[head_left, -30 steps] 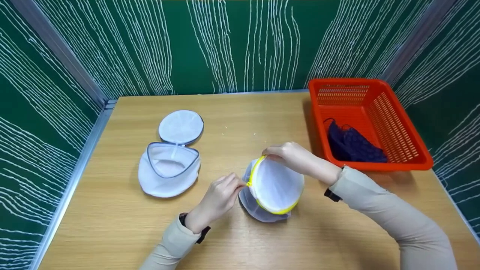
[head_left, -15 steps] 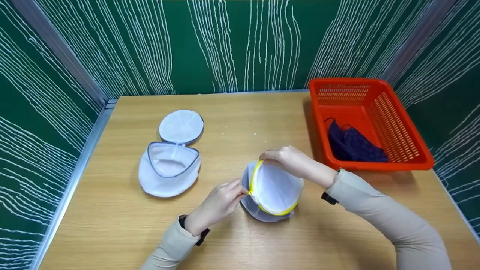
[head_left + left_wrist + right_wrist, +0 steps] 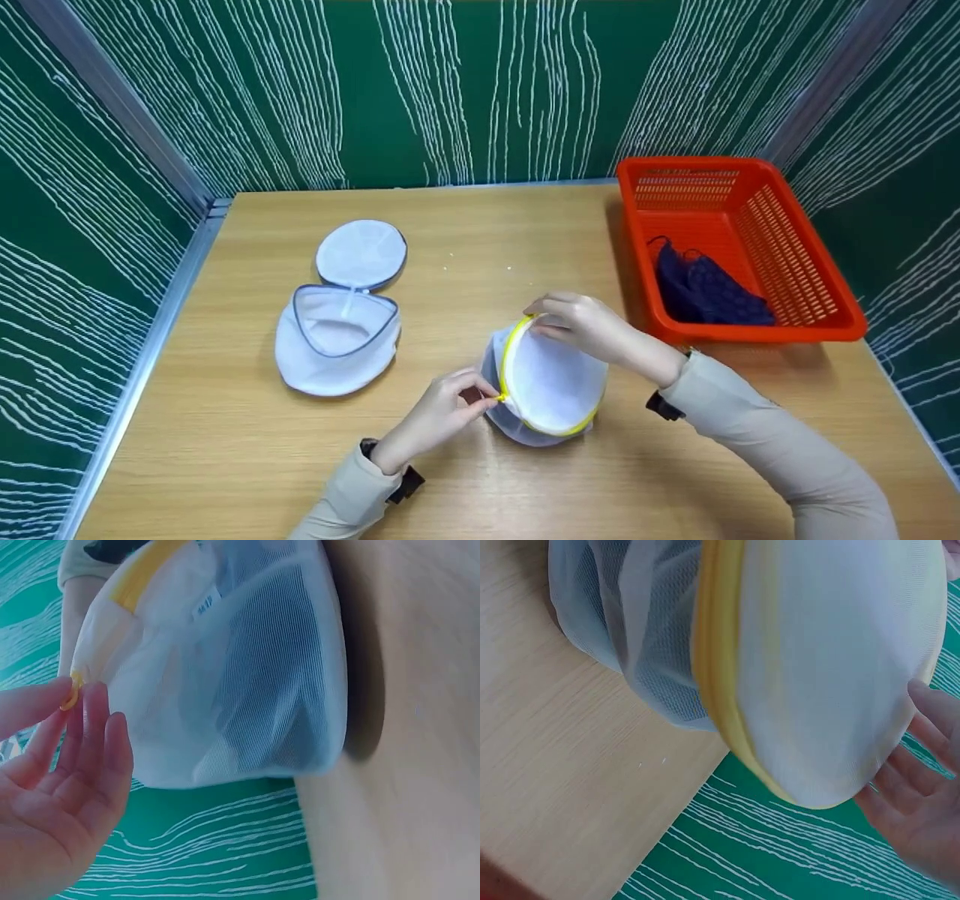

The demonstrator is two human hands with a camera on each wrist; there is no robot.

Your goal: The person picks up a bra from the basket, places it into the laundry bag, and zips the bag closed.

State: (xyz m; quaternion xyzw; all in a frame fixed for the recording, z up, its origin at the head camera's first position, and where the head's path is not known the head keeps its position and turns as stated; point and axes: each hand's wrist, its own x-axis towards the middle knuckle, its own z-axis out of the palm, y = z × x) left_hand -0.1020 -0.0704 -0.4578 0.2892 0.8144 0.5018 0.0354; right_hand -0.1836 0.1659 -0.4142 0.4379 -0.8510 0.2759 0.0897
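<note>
A white mesh laundry bag with a yellow zipper round its round lid stands tilted on the table in the head view. My left hand pinches its yellow zipper pull between thumb and forefinger at the left of the rim. At the top of the rim, my right hand holds the lid's edge, thumb on the lid's face. The right wrist view has the right hand's fingers at the edge of the lid. Through the mesh side something dark shows inside.
On the left of the wooden table lies a second mesh laundry bag, grey-edged, its round lid folded back. A red basket at the back right contains dark blue fabric with thin straps.
My left hand has drawn the zipper pull along the rim, nearer to me. The right hand has stayed at the top of the rim, its fingers shifting slightly.
</note>
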